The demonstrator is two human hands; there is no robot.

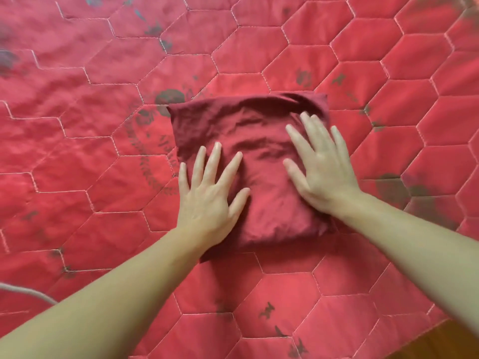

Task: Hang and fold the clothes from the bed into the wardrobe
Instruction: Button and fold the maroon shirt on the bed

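A dark red garment [241,125], folded into a roughly square bundle, lies on the bed in the middle of the view. My left hand [210,195] lies flat on its left half with fingers spread and straight. My right hand [321,164] lies flat on its right half, fingers spread and pointing toward the far edge of the bundle. Both palms press down on the cloth. No other clothes and no wardrobe are in view.
The bed is covered by a red quilt [103,86] with hexagon stitching and grey prints. A strip of wooden floor [445,343] shows at the bottom right, past the bed's edge. A grey cord [28,292] crosses the lower left corner.
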